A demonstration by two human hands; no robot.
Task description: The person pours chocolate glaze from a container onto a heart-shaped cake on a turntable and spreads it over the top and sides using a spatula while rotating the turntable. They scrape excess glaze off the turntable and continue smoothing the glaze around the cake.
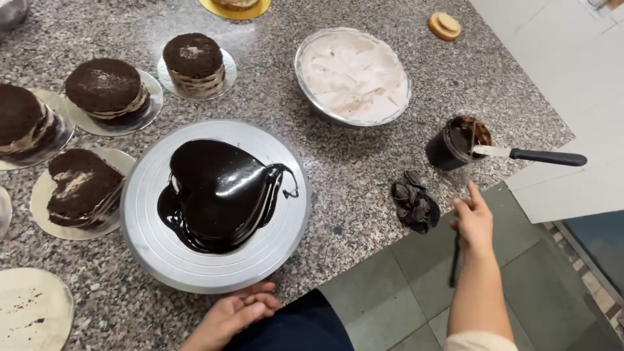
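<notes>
A heart-shaped cake [218, 188] coated in glossy dark chocolate sits on a silver turntable [195, 266], with glaze pooling onto the plate. My left hand [234, 312] rests at the counter's front edge just below the turntable rim, fingers loosely curled and holding nothing. My right hand [473, 224] hovers off the counter's corner, closed around a thin dark tool [453, 263] that points downward. It is nearest a small pile of dark chocolate pieces [415, 201].
A dark cup of chocolate [455, 143] holds a black-handled spatula [546, 156]. A steel bowl of pale cream [354, 75] stands behind the turntable. Several layered chocolate cakes on boards line the left, among them a round one [104, 91] and a heart [81, 185]. The granite counter [364, 169] ends at my right.
</notes>
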